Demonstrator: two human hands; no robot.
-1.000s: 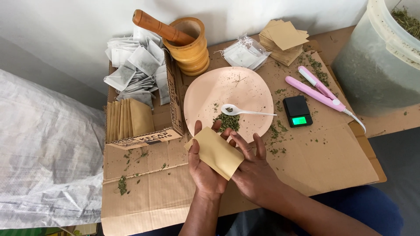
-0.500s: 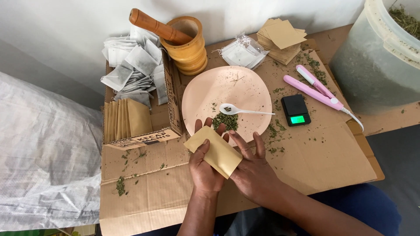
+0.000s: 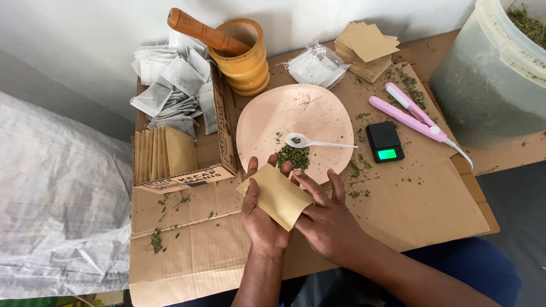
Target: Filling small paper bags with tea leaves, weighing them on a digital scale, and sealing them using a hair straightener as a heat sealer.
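A flat tan paper pouch [image 3: 277, 195] rests across the palm of my left hand [image 3: 259, 219], which holds it from below. My right hand [image 3: 327, 219] holds the pouch's right edge, its fingers stretched along that side. Just beyond the hands lies a pink plate [image 3: 267, 122] with a small heap of dried green leaves [image 3: 293, 156] and a white plastic spoon [image 3: 314, 142] lying on it.
A cardboard box [image 3: 223, 128] at the left holds white tea bags [image 3: 170, 85] and upright tan pouches [image 3: 162, 152]. Behind stand a wooden mortar with pestle [image 3: 239, 48], a stack of tan pouches [image 3: 367, 51], a small black scale [image 3: 385, 142], a pink sealer [image 3: 409, 113] and a large bucket [image 3: 492, 74].
The pouch and both hands stay in nearly the same place over the plate's near edge. My right fingers have shifted slightly along the pouch.
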